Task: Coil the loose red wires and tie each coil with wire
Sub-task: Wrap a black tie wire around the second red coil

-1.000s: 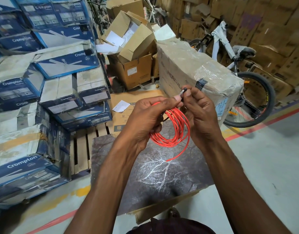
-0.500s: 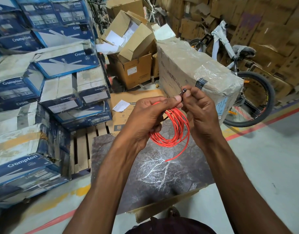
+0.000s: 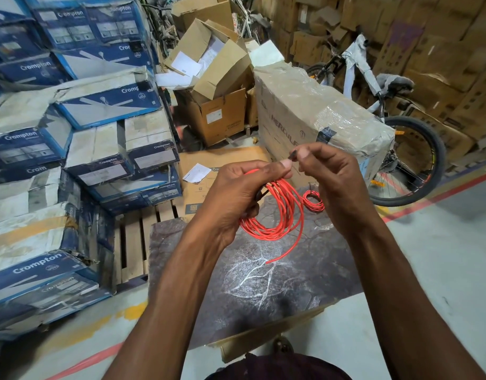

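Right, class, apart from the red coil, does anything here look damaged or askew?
Yes. Behind the table, a brown box lies tipped on an open carton, papers spilling out. The blue boxes on the left are torn and crushed.

One close head-worn wide-angle view, forward and down.

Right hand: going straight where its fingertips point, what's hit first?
Likely the left hand holding the red coil, at its thumb tip beside the right hand pinching the dark tie wire; depth unclear.
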A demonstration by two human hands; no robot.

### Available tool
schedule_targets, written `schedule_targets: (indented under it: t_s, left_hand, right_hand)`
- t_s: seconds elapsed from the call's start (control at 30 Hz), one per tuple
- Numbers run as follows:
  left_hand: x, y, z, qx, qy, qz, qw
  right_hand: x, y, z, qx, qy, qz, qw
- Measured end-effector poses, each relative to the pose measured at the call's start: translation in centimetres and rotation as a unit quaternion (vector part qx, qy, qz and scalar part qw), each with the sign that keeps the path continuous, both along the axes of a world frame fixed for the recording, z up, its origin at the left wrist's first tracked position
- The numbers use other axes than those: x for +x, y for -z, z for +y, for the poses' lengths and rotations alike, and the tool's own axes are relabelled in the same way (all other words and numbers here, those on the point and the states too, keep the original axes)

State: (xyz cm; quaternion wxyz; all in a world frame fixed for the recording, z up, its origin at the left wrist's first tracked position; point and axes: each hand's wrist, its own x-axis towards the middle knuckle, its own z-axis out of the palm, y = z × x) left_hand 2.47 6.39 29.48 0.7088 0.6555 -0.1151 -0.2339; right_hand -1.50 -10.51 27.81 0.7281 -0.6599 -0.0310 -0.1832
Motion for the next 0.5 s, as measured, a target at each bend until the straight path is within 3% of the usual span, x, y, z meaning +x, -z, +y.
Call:
schedule_targets:
  t_s: [0.5]
  left_hand:
    - [-0.4,1.5,-0.4,-0.02,-0.045,0.044,0.998]
  right_hand:
    - [0.5,-1.6,-0.9,-0.089,0.001,0.081,0.993]
